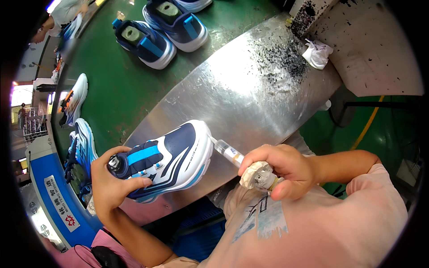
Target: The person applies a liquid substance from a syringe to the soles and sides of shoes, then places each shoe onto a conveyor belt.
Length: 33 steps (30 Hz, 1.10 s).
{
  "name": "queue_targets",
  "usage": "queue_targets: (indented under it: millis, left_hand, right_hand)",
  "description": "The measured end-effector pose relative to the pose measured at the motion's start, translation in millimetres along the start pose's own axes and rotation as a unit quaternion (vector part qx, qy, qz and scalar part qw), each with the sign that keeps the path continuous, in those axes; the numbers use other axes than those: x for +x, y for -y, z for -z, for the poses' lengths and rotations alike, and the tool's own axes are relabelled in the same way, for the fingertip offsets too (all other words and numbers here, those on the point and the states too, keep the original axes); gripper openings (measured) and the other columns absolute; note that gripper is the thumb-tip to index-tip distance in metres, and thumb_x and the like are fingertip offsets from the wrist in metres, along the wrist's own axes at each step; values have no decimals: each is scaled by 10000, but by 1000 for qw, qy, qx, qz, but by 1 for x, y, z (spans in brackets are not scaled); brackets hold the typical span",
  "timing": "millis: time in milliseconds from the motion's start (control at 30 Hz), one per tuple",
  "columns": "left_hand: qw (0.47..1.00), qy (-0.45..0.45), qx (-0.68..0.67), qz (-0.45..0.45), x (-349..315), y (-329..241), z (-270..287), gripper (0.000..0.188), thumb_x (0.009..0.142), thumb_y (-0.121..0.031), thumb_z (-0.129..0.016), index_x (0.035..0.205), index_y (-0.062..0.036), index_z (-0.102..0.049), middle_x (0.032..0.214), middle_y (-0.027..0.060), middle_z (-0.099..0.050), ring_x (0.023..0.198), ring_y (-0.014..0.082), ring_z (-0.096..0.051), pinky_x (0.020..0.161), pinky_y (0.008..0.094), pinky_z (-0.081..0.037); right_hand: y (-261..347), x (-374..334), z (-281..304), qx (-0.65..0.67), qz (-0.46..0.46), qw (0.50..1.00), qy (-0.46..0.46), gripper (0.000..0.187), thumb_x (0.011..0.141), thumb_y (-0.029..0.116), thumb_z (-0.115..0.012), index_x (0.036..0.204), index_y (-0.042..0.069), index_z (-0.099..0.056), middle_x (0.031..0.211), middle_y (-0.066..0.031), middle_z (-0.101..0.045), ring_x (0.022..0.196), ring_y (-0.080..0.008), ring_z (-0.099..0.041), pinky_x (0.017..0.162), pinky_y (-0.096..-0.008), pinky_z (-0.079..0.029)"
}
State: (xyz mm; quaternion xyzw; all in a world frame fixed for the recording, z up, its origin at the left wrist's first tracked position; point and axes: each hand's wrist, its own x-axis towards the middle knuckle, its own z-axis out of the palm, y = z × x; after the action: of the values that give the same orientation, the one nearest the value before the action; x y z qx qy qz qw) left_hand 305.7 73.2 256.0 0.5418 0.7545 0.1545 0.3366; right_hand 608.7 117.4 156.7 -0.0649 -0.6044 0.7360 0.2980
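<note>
- Navy-and-white sneaker (167, 158) sits in my left hand (111, 178), fingers wrapped round its heel end; its long axis runs from that hand up and to the right, toe toward my right hand.
- My right hand (286, 167) is curled tight round a syringe-like applicator (232, 154) with a taped grip, the tip pointing left at the sole edge by the toe. I cannot tell whether the tip touches the sole.
- Both hands are close; the left carries the shoe, the right is just beyond its toe.
- Past the hands lies a steel table (241, 89) with black specks, then a green belt (116, 85) bearing more sneakers (147, 40).
- The shoe's far side is hidden.
</note>
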Motion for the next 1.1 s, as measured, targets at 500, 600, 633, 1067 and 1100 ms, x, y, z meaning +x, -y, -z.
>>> queue_targets:
  millis: [500,600,633,1067,1100]
  left_hand:
    - [934,-355,-7,37,165,40,5,777,620,-199,-723,1283,-41,-350,1112,176,-559,1016,294,-551,870,355,-421]
    - [921,-385,40,37,186,-8,-9,778,651,-255,-696,1315,-84,-328,1178,201,-519,1093,303,-512,899,354,-401]
    - [917,-398,10,28,186,-2,-2,766,668,-262,-683,1320,-89,-322,1195,200,-509,1103,308,-503,903,357,-396]
    - [826,-435,270,-236,180,-66,-96,832,600,-400,-741,1282,-75,-394,1164,142,-510,1242,389,-299,1023,549,-115]
    - [825,-426,284,-237,183,-68,-100,791,611,-381,-732,1263,-63,-418,1109,125,-545,1233,391,-306,1023,556,-89]
  right_hand:
    - [-25,-14,86,-360,1,918,-168,456,776,292,-655,1118,53,-470,808,-84,-584,600,-144,-547,550,-242,-437]
    - [-29,-23,88,-394,19,905,-157,446,758,278,-673,1094,51,-488,808,-96,-590,612,-174,-569,555,-261,-449]
    - [-27,-20,84,-398,17,904,-152,446,756,277,-676,1092,52,-490,808,-99,-590,619,-187,-576,560,-267,-454]
    - [-22,-17,77,-426,74,892,-131,454,739,281,-689,1076,37,-508,826,-122,-591,673,-257,-595,587,-303,-468]
    - [-25,-19,79,-432,78,889,-131,454,738,280,-689,1076,36,-509,827,-121,-590,676,-258,-595,590,-306,-469]
